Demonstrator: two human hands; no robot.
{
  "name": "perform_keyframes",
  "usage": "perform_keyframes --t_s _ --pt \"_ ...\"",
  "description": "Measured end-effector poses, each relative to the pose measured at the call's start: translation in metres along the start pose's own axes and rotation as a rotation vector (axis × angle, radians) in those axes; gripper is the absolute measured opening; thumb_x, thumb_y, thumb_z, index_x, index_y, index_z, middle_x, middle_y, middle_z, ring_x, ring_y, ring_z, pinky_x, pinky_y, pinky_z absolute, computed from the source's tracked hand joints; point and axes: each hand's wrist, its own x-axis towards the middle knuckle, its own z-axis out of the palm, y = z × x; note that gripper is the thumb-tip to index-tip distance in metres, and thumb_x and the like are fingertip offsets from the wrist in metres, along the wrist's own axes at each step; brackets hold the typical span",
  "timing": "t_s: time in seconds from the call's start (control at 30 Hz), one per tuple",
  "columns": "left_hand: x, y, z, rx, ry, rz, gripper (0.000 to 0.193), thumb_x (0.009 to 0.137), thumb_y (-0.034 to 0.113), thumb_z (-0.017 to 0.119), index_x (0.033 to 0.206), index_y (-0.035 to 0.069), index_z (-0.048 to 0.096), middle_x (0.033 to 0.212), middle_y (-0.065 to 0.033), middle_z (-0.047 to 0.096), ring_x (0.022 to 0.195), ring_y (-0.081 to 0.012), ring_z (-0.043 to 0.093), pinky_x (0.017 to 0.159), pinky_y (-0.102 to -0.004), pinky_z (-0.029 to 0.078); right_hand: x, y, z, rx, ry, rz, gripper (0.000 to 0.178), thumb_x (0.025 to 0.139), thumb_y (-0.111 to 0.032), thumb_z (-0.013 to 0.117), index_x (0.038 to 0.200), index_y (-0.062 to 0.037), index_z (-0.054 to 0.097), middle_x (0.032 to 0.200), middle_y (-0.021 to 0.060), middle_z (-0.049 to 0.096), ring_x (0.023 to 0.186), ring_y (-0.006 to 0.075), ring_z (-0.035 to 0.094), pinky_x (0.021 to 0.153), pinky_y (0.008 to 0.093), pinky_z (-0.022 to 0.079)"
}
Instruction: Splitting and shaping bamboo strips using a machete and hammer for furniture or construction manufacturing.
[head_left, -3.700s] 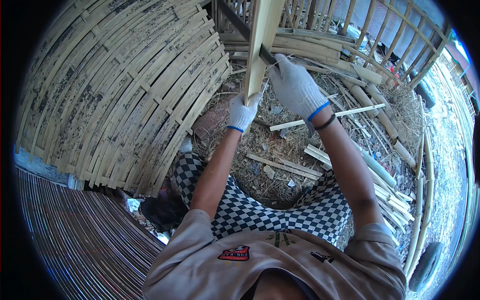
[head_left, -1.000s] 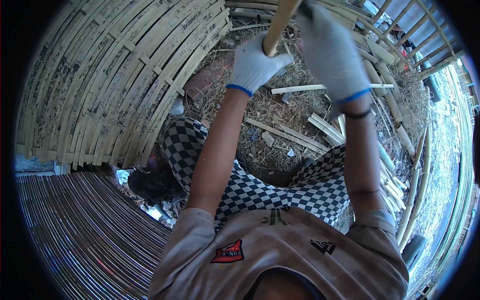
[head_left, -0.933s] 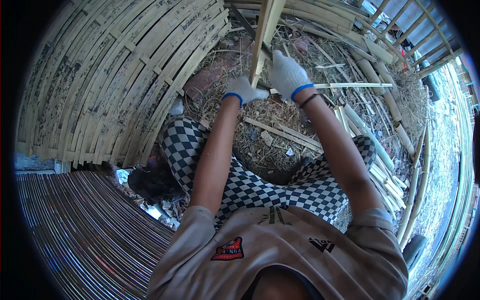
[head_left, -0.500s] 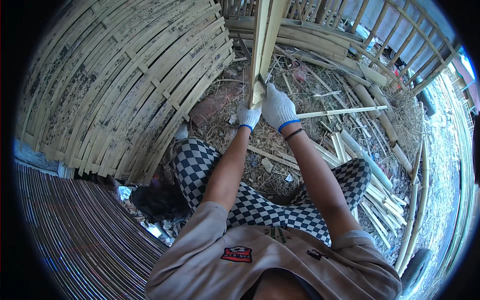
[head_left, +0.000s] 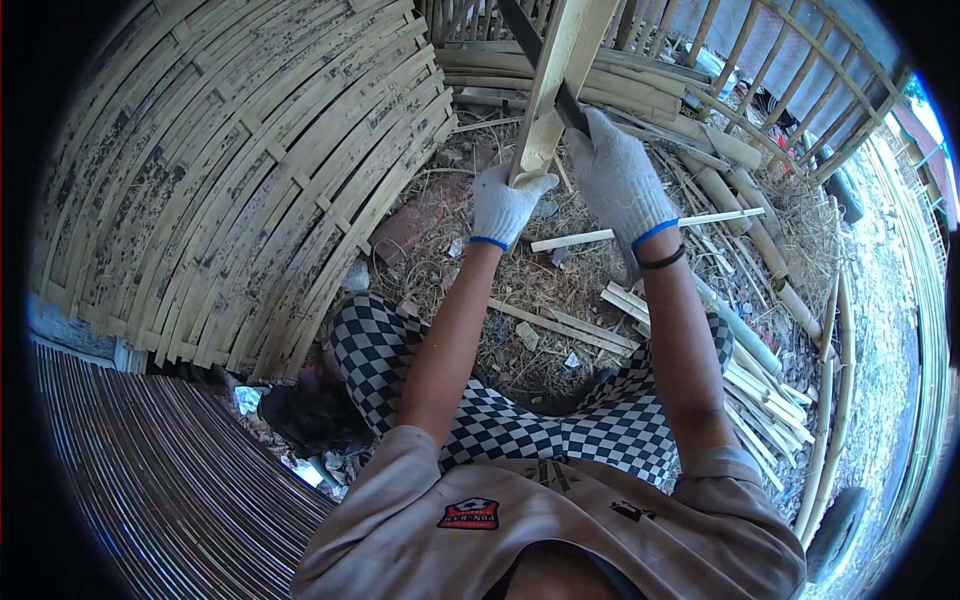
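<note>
A pale split bamboo length (head_left: 553, 105) stands tilted up and away from me. My left hand (head_left: 507, 203), in a white knit glove with a blue cuff, is closed round its near end. My right hand (head_left: 622, 180), gloved the same way, grips a long dark-bladed knife (head_left: 521, 32). The blade crosses the bamboo slantwise. Part of it is hidden by the bamboo, and its tip runs out past the upper edge. The knife's handle is mostly covered by my right glove, and a grey piece shows below that wrist.
A woven bamboo panel (head_left: 240, 180) leans at the left, above a stack of thin dark strips (head_left: 170, 470). Bamboo poles (head_left: 640, 90) lie before a slatted fence (head_left: 745, 45). Cut strips (head_left: 770, 400) are heaped by my right knee. A reddish brick (head_left: 420, 222) sits amid ground litter.
My right hand has moved right and slightly up with the knife, away from the left hand. The bamboo's top leans further right. My left hand shows larger and a little lower.
</note>
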Motion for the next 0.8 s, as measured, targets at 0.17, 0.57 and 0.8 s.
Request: perform_keyframes --t_s 0.17,0.57,0.8 --pt "-0.016 -0.054 -0.023 0.313 -0.299 -0.202 0.062 0.07 0.049 0.087 0.11 0.003 0.075 0.104 -0.0185 0.075 0.095 -0.0289 0.073 0.086 -0.0391 0.055 -0.013 0.03 0.068 -0.028 -0.122 0.12 0.028 0.1 -0.026 0.052 0.109 -0.0001 0.057 0.092 0.0312 0.066 0.094 0.0497 0.064 0.078 0.0552 0.05" --pt "0.042 0.089 -0.049 0.275 0.35 0.325 0.044 0.084 0.034 0.082 0.106 -0.001 0.068 0.093 -0.0185 0.073 0.085 -0.0329 0.072 0.079 -0.0397 0.056 -0.043 0.045 0.146 0.037 -0.254 0.155 0.033 0.098 -0.032 0.053 0.101 -0.0008 0.063 0.092 0.03 0.069 0.089 0.0461 0.069 0.08 0.0545 0.054" --pt "0.054 0.083 -0.044 0.211 0.243 0.294 0.029 0.089 0.025 0.075 0.102 -0.001 0.071 0.089 -0.0191 0.074 0.083 -0.0336 0.073 0.074 -0.0396 0.057 -0.032 0.074 0.159 0.45 -0.54 0.368 0.051 0.098 -0.038 0.051 0.09 0.0117 0.061 0.068 0.0179 0.062 0.061 0.0274 0.068 0.057 0.0416 0.053"
